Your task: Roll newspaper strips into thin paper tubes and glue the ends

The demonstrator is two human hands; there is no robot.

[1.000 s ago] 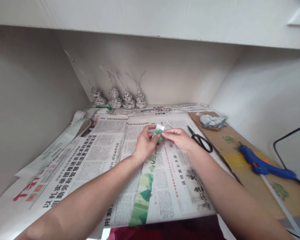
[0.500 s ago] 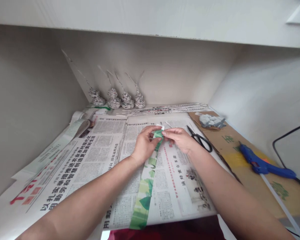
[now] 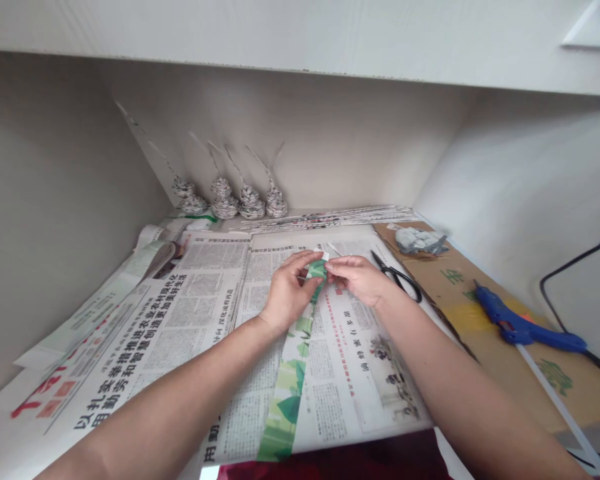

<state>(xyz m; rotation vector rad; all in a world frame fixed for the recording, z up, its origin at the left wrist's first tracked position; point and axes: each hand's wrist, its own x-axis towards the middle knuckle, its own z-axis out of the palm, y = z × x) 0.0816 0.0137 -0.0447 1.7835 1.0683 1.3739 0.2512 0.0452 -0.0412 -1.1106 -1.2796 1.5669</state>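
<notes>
A long paper strip printed with green leaves runs from the front edge of the newspaper up to both hands. Its far end, showing a bit of white, is pinched by my left hand, thumb on top and fingers behind. My right hand grips the same end from the right side between thumb and forefinger; its other fingers curl underneath and are partly hidden. Just beyond the right hand lies a pair of black-handled scissors. Newspaper sheets spread under the strip.
Several woven paper gourd shapes stand against the back wall, beside a bundle of thin paper rods. On the right, a cardboard sheet carries a blue glue gun and a crumpled wad. Folded paper strips lie left.
The camera view has shifted slightly. Both hands stay pinched on the strip's far end, with only a very small movement of the fingers.
</notes>
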